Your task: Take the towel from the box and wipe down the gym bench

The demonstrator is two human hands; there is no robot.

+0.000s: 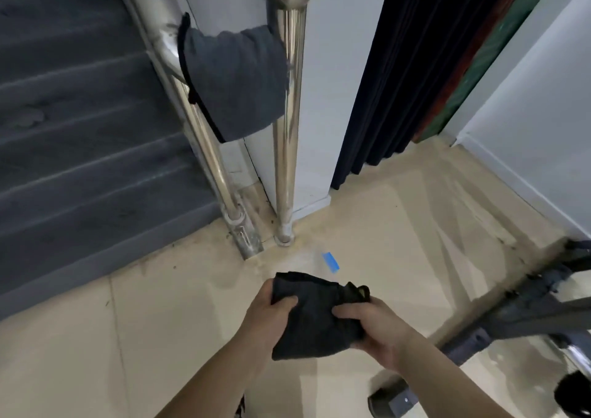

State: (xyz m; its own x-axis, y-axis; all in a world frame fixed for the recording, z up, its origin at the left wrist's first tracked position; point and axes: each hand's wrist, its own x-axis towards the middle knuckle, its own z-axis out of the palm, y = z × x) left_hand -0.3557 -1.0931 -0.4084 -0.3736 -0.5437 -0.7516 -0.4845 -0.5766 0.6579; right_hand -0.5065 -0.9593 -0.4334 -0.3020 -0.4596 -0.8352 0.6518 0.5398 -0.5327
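Gripping dark bunched towel (315, 315), both hands, possibly folded double

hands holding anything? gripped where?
Both hold the dark towel: left hand pinches its left edge, right hand grips the bunched right side.

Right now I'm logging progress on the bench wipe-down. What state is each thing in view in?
Dark towel: bunched, held off the floor between both hands.
Left hand: closed on the towel's left side.
Right hand: closed on its right side.
Grey cloth: draped over the stair railing.
Blue tape strip: flat on the floor.
Dark metal frame: standing on the floor, untouched.
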